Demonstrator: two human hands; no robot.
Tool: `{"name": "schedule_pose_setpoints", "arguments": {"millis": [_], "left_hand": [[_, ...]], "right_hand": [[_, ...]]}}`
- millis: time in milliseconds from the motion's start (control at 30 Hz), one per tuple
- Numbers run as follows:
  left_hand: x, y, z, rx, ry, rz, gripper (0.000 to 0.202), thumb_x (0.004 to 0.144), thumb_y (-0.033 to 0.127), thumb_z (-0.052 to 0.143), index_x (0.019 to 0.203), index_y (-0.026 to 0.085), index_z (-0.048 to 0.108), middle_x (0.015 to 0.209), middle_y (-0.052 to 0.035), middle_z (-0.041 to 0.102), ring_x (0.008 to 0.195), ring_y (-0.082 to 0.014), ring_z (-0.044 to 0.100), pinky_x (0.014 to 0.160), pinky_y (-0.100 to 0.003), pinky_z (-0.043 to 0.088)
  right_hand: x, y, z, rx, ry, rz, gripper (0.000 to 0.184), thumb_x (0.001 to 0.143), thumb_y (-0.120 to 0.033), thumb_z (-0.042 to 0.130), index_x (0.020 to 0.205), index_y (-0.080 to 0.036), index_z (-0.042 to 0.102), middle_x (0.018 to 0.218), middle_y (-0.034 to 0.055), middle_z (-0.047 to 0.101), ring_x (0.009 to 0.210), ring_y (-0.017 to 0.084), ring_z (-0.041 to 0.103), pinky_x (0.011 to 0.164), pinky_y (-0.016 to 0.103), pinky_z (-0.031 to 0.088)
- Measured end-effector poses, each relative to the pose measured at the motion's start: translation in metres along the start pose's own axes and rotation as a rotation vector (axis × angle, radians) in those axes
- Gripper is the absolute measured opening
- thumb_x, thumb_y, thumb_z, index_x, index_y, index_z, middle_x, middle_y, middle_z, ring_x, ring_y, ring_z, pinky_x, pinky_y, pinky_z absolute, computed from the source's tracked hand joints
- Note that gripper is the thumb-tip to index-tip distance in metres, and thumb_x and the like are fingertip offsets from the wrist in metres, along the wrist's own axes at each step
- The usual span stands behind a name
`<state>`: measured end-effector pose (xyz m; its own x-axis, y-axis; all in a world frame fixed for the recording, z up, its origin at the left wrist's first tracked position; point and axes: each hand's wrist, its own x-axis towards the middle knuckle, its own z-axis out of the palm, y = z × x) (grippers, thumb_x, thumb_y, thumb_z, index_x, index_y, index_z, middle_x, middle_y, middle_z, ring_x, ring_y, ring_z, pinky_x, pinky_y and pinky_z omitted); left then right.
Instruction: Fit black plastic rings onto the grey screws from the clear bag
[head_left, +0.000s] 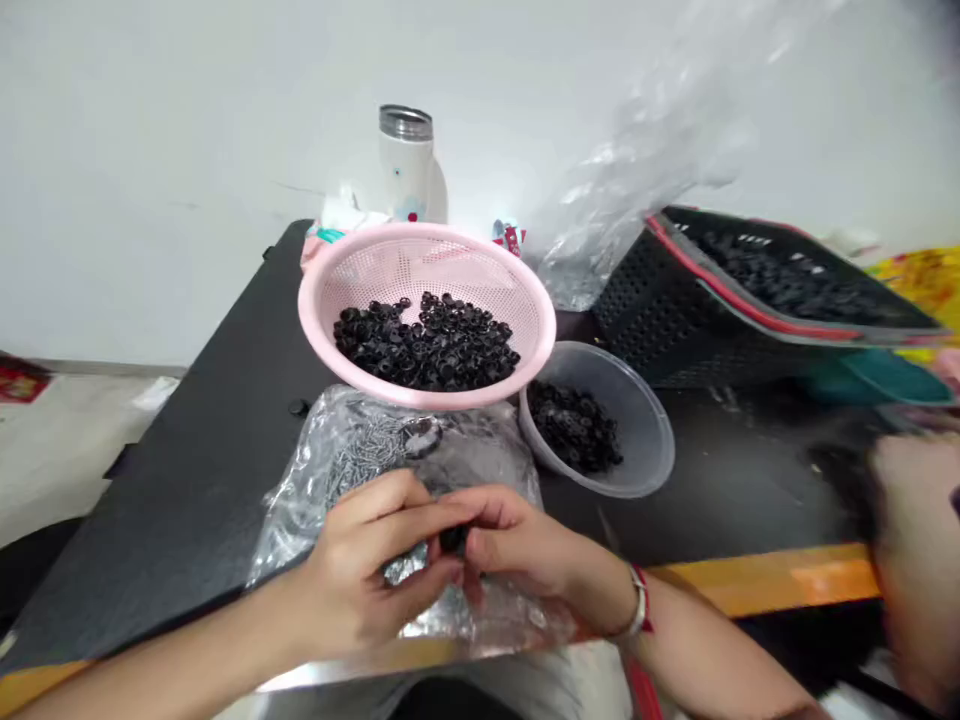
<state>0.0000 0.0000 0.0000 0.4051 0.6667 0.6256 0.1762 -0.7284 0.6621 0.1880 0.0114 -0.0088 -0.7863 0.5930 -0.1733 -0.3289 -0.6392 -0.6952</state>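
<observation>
My left hand and my right hand meet over a clear plastic bag of small metal screws at the near table edge. Both pinch one small black plastic part between their fingertips. Just beyond them a pink mesh basket holds a heap of the same black parts. A clear plastic bowl to its right holds several more.
A black crate with black parts leans at the right, with a loose plastic sheet above it. A white flask stands by the wall. Another person's blurred hand is at the far right. The dark tabletop has an orange front edge.
</observation>
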Motion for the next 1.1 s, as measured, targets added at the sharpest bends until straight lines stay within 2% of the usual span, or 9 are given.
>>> {"name": "schedule_pose_setpoints", "arguments": {"millis": [233,367,500,600,700,900,1000,1100], "left_hand": [[-0.008,-0.004,0.007,0.37,0.033,0.067,0.025,0.087,0.011,0.062,0.112,0.009,0.064,0.076,-0.0029,0.057,0.062,-0.0118,0.051,0.052,-0.024,0.043],[-0.009,-0.004,0.007,0.437,-0.024,0.047,0.021,0.094,0.018,0.054,0.111,0.01,0.065,0.073,-0.0026,0.055,0.06,-0.0118,0.051,0.051,-0.024,0.043],[-0.011,0.0,0.008,0.502,-0.047,0.03,0.024,0.097,0.019,0.049,0.112,0.009,0.064,0.07,-0.0014,0.053,0.058,-0.0108,0.051,0.05,-0.022,0.044],[-0.014,-0.001,0.011,0.507,-0.052,0.036,0.027,0.099,0.019,0.046,0.116,0.006,0.063,0.07,-0.0011,0.053,0.058,-0.0105,0.052,0.05,-0.022,0.044],[-0.015,-0.005,0.011,0.506,-0.063,0.029,0.026,0.099,0.017,0.044,0.112,0.007,0.064,0.067,0.0,0.051,0.056,-0.0106,0.05,0.048,-0.023,0.043],[-0.009,-0.003,-0.001,0.302,-0.017,-0.066,0.034,0.09,0.016,0.061,0.124,0.017,0.06,0.084,-0.002,0.057,0.07,-0.0107,0.056,0.06,-0.022,0.048],[-0.007,0.001,-0.003,0.24,-0.01,-0.074,0.032,0.091,0.013,0.059,0.122,0.018,0.061,0.083,-0.0012,0.056,0.07,-0.0099,0.055,0.061,-0.02,0.048],[-0.008,0.0,0.0,0.229,-0.023,-0.047,0.032,0.091,0.011,0.058,0.122,0.018,0.061,0.082,-0.0011,0.055,0.07,-0.0103,0.054,0.061,-0.021,0.048]], "right_hand": [[0.006,0.011,-0.013,0.036,0.017,-0.004,0.037,0.075,-0.045,0.079,0.09,-0.012,0.069,0.066,-0.0018,0.058,0.05,0.005,0.051,0.042,0.012,0.049],[0.006,0.01,-0.009,0.027,0.035,-0.032,0.036,0.077,-0.045,0.078,0.09,-0.013,0.066,0.063,-0.005,0.052,0.046,0.004,0.043,0.042,0.013,0.043],[0.004,0.009,-0.002,0.037,0.064,-0.043,0.034,0.078,-0.043,0.078,0.088,-0.013,0.065,0.066,-0.0044,0.052,0.047,0.003,0.038,0.04,0.013,0.034],[0.005,0.01,0.001,0.045,0.106,-0.038,0.032,0.078,-0.041,0.078,0.082,-0.013,0.062,0.065,-0.0041,0.052,0.047,0.003,0.037,0.04,0.014,0.029],[0.007,0.011,0.0,0.047,0.128,-0.049,0.029,0.08,-0.037,0.077,0.078,-0.013,0.061,0.062,-0.0048,0.05,0.048,0.003,0.036,0.041,0.014,0.029],[0.003,0.001,-0.006,-0.032,0.002,-0.03,0.032,0.082,-0.04,0.075,0.096,-0.013,0.066,0.071,-0.0025,0.055,0.049,0.004,0.044,0.043,0.015,0.034],[0.0,-0.005,-0.008,-0.107,-0.043,-0.027,0.036,0.081,-0.043,0.076,0.096,-0.011,0.067,0.07,-0.002,0.054,0.049,0.003,0.045,0.042,0.015,0.032],[0.0,-0.006,-0.009,-0.134,-0.034,-0.047,0.037,0.077,-0.043,0.078,0.093,-0.011,0.069,0.069,-0.0028,0.052,0.049,0.003,0.044,0.041,0.015,0.031]]}}
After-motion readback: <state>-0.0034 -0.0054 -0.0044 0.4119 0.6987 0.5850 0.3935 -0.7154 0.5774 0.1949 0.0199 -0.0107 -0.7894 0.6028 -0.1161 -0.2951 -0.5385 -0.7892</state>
